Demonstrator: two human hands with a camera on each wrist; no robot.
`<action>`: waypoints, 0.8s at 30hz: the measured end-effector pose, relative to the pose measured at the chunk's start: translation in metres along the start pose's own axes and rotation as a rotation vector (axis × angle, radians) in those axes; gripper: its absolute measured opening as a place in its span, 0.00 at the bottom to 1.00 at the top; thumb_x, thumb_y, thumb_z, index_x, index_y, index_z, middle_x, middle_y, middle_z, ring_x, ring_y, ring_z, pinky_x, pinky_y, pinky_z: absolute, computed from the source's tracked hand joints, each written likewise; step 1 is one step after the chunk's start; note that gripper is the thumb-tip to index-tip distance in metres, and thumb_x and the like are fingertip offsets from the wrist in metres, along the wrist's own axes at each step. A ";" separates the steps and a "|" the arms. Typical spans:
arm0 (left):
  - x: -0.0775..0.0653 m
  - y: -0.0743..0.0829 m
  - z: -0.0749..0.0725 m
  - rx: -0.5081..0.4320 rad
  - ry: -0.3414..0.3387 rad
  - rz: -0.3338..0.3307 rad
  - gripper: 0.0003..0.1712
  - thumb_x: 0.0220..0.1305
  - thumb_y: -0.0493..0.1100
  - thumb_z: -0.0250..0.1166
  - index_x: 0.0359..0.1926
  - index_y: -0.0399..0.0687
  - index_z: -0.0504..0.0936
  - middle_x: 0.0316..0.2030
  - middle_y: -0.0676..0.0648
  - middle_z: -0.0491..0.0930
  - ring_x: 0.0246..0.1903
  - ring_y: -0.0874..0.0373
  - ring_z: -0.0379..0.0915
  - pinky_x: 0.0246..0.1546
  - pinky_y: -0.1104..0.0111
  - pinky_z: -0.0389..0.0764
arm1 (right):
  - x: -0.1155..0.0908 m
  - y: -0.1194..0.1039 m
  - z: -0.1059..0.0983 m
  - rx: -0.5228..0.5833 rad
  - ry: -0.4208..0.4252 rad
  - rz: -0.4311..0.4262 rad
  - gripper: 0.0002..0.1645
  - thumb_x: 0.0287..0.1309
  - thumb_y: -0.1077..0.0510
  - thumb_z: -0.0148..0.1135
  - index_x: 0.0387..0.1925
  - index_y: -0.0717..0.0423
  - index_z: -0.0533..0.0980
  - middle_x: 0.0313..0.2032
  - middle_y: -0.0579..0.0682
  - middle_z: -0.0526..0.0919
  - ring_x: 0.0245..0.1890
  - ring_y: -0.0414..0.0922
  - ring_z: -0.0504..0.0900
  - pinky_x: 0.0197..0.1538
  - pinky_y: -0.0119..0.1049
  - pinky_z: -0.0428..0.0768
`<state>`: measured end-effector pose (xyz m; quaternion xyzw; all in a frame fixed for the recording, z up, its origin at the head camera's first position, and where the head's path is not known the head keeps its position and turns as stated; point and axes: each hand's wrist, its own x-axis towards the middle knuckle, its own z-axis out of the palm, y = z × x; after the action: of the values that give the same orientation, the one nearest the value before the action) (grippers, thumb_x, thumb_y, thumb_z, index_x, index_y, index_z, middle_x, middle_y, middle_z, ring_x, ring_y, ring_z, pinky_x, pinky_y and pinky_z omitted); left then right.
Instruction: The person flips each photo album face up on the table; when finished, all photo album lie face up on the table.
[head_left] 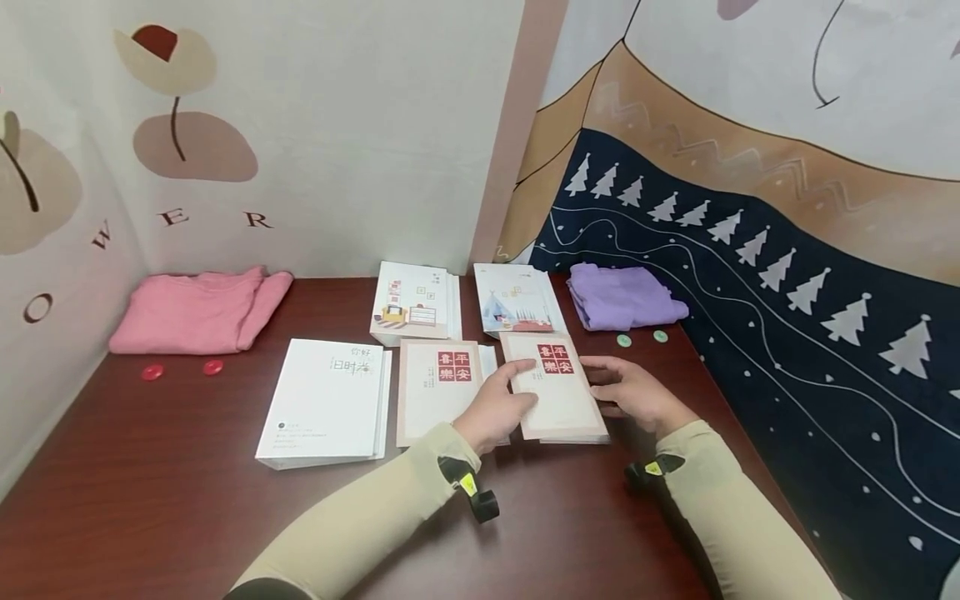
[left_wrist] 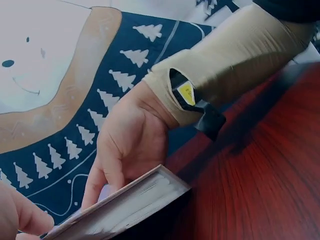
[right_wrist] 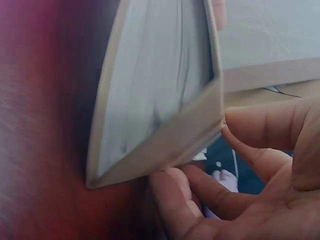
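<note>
A cream photo album (head_left: 542,407) with a red square print on its cover is tilted between my two hands. My left hand (head_left: 491,408) holds its left side, with fingers over the cover edge. At its right side, my right hand (head_left: 633,390) has the thumb and fingers around the spine (right_wrist: 180,135); in the right wrist view the page edges (right_wrist: 155,75) show. A matching cream album (head_left: 431,412) lies just left, partly behind my left hand. Farther left is a white album (head_left: 322,400) with printed characters.
Two white illustrated albums (head_left: 416,296) (head_left: 513,296) lie at the back. A folded pink cloth (head_left: 195,312) with two red discs (head_left: 152,372) is at left; a folded purple cloth (head_left: 622,298) with two green discs (head_left: 623,341) is at right. Printed fabric walls border the brown table (head_left: 150,500).
</note>
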<state>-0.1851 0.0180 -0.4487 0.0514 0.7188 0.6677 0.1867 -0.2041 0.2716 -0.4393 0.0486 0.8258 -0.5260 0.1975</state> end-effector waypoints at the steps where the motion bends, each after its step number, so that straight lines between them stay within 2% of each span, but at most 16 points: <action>1: -0.001 0.000 0.000 0.011 -0.003 0.008 0.33 0.71 0.32 0.60 0.76 0.49 0.71 0.65 0.36 0.74 0.45 0.55 0.81 0.45 0.66 0.85 | -0.001 0.000 0.001 -0.007 -0.004 0.001 0.36 0.73 0.61 0.63 0.78 0.50 0.67 0.70 0.64 0.72 0.59 0.56 0.80 0.57 0.49 0.87; 4: -0.003 0.000 0.000 0.051 -0.009 0.028 0.30 0.72 0.32 0.59 0.73 0.48 0.73 0.66 0.37 0.74 0.42 0.56 0.82 0.42 0.66 0.86 | -0.007 -0.003 0.003 -0.047 0.003 -0.010 0.37 0.71 0.56 0.67 0.78 0.49 0.67 0.71 0.63 0.72 0.62 0.57 0.79 0.60 0.51 0.85; 8: -0.008 0.007 -0.002 0.147 -0.001 0.082 0.29 0.72 0.35 0.60 0.73 0.48 0.74 0.67 0.38 0.75 0.50 0.53 0.81 0.53 0.61 0.83 | -0.019 -0.012 0.006 -0.072 0.005 -0.100 0.37 0.70 0.54 0.68 0.76 0.48 0.69 0.70 0.61 0.73 0.64 0.59 0.76 0.61 0.53 0.84; 11: -0.013 0.016 -0.005 0.195 -0.003 0.133 0.34 0.72 0.38 0.62 0.77 0.50 0.68 0.70 0.40 0.73 0.58 0.52 0.77 0.60 0.58 0.78 | -0.027 -0.020 0.011 -0.069 -0.028 -0.194 0.37 0.70 0.55 0.67 0.77 0.50 0.69 0.68 0.63 0.74 0.65 0.61 0.75 0.60 0.53 0.84; 14: -0.018 0.024 -0.007 0.144 -0.040 0.184 0.45 0.71 0.39 0.63 0.84 0.55 0.55 0.69 0.38 0.73 0.59 0.49 0.78 0.61 0.54 0.80 | -0.033 -0.026 0.015 -0.029 -0.083 -0.264 0.39 0.71 0.57 0.66 0.79 0.52 0.64 0.68 0.66 0.73 0.66 0.63 0.74 0.60 0.54 0.85; 17: -0.020 0.029 -0.009 0.046 -0.107 0.243 0.52 0.72 0.40 0.62 0.86 0.60 0.43 0.68 0.37 0.71 0.58 0.45 0.81 0.60 0.51 0.82 | -0.036 -0.030 0.017 0.043 -0.120 -0.296 0.43 0.74 0.57 0.64 0.83 0.51 0.57 0.71 0.68 0.70 0.69 0.66 0.72 0.62 0.59 0.83; 21: -0.019 0.026 -0.008 -0.030 -0.219 0.285 0.50 0.76 0.38 0.58 0.86 0.64 0.39 0.75 0.37 0.64 0.65 0.40 0.76 0.68 0.51 0.77 | -0.041 -0.031 0.018 0.132 -0.137 -0.324 0.45 0.79 0.53 0.56 0.86 0.44 0.46 0.76 0.69 0.63 0.72 0.71 0.68 0.63 0.65 0.79; 24: -0.017 0.020 -0.006 -0.017 -0.303 0.279 0.48 0.78 0.36 0.56 0.87 0.63 0.39 0.79 0.38 0.58 0.71 0.35 0.69 0.72 0.50 0.72 | -0.046 -0.033 0.017 0.197 -0.170 -0.377 0.44 0.81 0.52 0.48 0.86 0.38 0.39 0.78 0.71 0.57 0.74 0.75 0.63 0.64 0.71 0.76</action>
<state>-0.1751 0.0090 -0.4254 0.2488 0.6628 0.6777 0.1988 -0.1662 0.2476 -0.4002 -0.1318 0.7455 -0.6337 0.1589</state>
